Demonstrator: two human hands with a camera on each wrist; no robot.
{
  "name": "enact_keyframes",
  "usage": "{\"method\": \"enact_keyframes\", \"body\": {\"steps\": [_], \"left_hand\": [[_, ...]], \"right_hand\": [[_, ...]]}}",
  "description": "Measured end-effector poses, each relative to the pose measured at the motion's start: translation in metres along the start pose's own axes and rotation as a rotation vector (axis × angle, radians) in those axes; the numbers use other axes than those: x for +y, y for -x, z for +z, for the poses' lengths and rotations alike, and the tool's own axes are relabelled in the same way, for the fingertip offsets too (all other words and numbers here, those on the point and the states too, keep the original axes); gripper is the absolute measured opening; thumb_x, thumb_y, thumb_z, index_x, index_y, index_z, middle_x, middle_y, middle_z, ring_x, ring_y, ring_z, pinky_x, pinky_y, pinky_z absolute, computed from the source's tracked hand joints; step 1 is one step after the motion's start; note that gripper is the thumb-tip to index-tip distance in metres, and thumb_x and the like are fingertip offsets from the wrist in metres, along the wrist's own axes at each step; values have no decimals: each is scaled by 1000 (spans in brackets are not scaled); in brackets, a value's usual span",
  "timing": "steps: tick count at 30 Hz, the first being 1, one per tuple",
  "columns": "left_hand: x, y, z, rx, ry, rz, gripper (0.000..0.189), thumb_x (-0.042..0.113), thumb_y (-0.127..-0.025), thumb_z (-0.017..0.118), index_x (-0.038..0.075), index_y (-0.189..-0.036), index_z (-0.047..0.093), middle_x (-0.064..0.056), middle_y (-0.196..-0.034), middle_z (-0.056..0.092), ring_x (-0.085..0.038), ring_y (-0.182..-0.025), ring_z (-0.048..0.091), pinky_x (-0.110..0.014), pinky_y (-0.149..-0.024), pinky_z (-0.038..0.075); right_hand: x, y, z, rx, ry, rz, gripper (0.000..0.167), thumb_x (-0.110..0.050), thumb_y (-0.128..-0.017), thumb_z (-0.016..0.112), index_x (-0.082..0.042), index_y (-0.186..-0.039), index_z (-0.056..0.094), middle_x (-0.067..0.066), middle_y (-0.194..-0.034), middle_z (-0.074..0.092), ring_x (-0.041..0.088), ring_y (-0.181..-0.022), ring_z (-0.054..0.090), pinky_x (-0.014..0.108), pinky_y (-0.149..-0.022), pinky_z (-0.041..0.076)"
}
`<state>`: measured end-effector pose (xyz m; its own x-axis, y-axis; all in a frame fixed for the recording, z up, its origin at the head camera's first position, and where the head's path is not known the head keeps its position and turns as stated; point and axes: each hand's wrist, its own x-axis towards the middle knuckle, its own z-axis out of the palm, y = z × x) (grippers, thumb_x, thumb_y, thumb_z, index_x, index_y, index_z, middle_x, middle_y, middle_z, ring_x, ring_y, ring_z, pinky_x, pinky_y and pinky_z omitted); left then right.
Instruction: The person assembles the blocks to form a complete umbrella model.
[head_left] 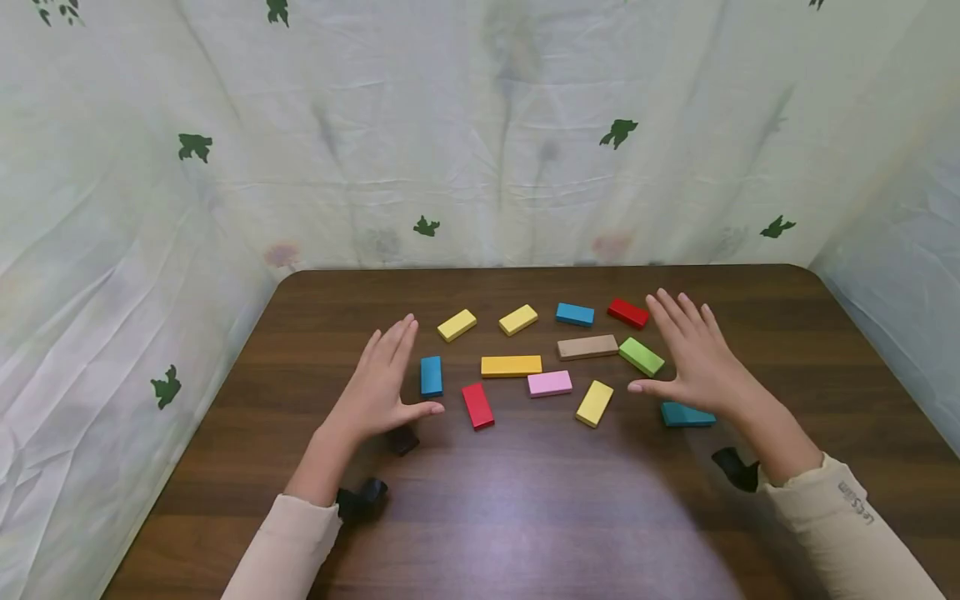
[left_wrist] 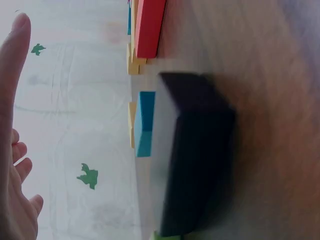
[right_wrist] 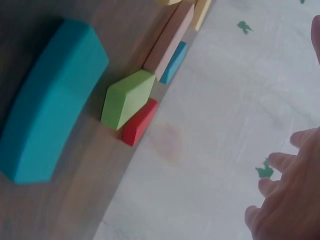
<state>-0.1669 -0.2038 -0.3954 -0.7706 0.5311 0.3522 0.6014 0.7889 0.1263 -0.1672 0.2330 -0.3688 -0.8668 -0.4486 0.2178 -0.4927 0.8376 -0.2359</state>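
Note:
My left hand [head_left: 381, 390] hovers over the left of the table with fingers straight and thumb spread, holding nothing. Beside it lie a blue block [head_left: 431, 377] and a black block [head_left: 403, 440], partly covered by the hand; the black block looms large in the left wrist view. A red block [head_left: 477, 406] is right of the thumb. On the other side my right hand [head_left: 697, 362] is also spread and holds nothing. Its thumb points toward a green block [head_left: 641, 357]. Under its palm side sits a teal block [right_wrist: 55, 100], partly hidden in the head view.
Between the hands lie a long yellow block [head_left: 512, 367], a pink block [head_left: 550, 383], a tan block [head_left: 587, 347] and smaller yellow blocks [head_left: 595, 404]. Farther back are another blue block [head_left: 575, 314] and red block [head_left: 627, 313]. A patterned curtain [head_left: 480, 133] stands behind the wooden table [head_left: 525, 517].

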Motion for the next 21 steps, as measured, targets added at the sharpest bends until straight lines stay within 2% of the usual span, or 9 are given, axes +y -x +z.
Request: {"method": "enact_keyframes", "body": {"steps": [10,12,17,21], "left_hand": [[15,9,9,50,107,-45,114,71,-67,56,4,-144,6,-9,-148,10,-26,-132,15,-44,-104,15],[20,10,11,63,153,-74,114,66,-67,62,6,-144,4,-9,-148,10,-27,-132,15,-45,-103,18],[33,11,16,105,344,-168,114,42,-66,78,10,-145,2,-7,-148,10,-26,-132,13,-50,-100,23],[43,12,23,98,420,-191,113,39,-65,79,8,-145,5,-9,-147,12,-26,-132,14,-50,-99,24]], "right_hand": [[-12,9,12,44,-110,-34,111,-51,-68,72,-5,-144,6,18,-147,9,37,-132,4,49,-104,-1],[-15,10,14,44,-136,-38,111,-49,-67,73,-3,-144,6,19,-147,9,37,-132,4,48,-104,-1],[-24,13,20,51,-207,-51,111,-44,-67,76,-5,-144,6,18,-146,11,37,-132,7,45,-105,3],[-30,14,26,33,-290,-24,111,-41,-68,77,-7,-145,5,16,-147,11,35,-132,9,49,-104,12]]}}
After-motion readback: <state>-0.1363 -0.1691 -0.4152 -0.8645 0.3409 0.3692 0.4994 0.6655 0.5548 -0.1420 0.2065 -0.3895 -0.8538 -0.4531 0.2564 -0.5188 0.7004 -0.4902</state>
